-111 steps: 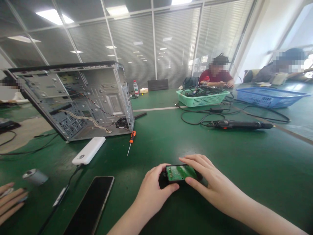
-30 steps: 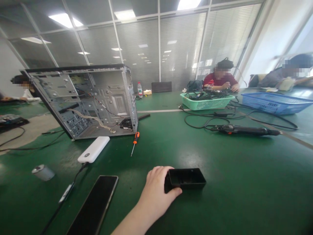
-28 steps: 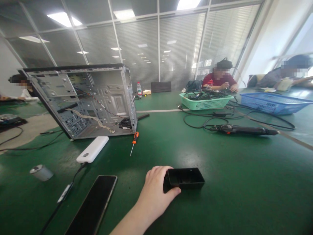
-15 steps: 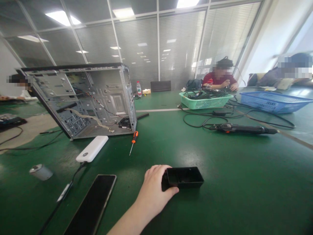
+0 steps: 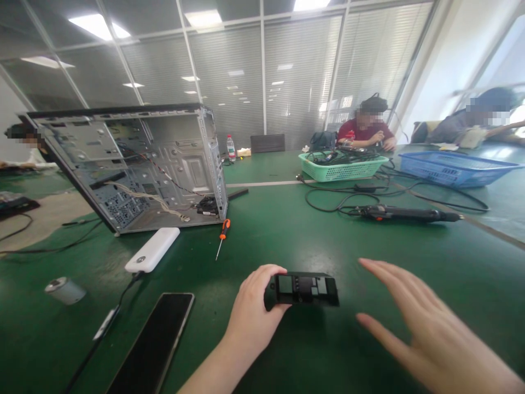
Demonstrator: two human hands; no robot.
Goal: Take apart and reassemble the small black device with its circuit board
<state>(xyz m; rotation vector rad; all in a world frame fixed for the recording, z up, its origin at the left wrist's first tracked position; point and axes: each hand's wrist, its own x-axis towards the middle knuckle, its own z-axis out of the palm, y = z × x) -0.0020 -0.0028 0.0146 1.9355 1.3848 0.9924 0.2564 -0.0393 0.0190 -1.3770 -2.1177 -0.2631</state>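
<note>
My left hand [image 5: 256, 303] grips the left end of a small black rectangular plastic housing [image 5: 307, 288], thumb below and fingers above. The housing is tipped so that a face with several rectangular cutouts shows; what lies inside it I cannot make out. To the right, my right hand [image 5: 414, 323] is open, thumb and fingers spread apart, a short gap from the housing's right end and touching nothing. An orange-and-black screwdriver [image 5: 222, 236] lies on the green table [image 5: 279, 235] beyond my left hand.
An open computer case [image 5: 172, 158] stands at left. Before it lie a white power bank [image 5: 153, 249] with a cable, a phone [image 5: 153, 345] and a metal cylinder [image 5: 64, 290]. Farther right are a black electric screwdriver [image 5: 410, 214], a green basket [image 5: 340, 172], a blue basket [image 5: 451, 168] and co-workers.
My right hand has come into view from the right. The black housing has been turned in my left hand: its open hollow showed before, its cutout face shows now.
</note>
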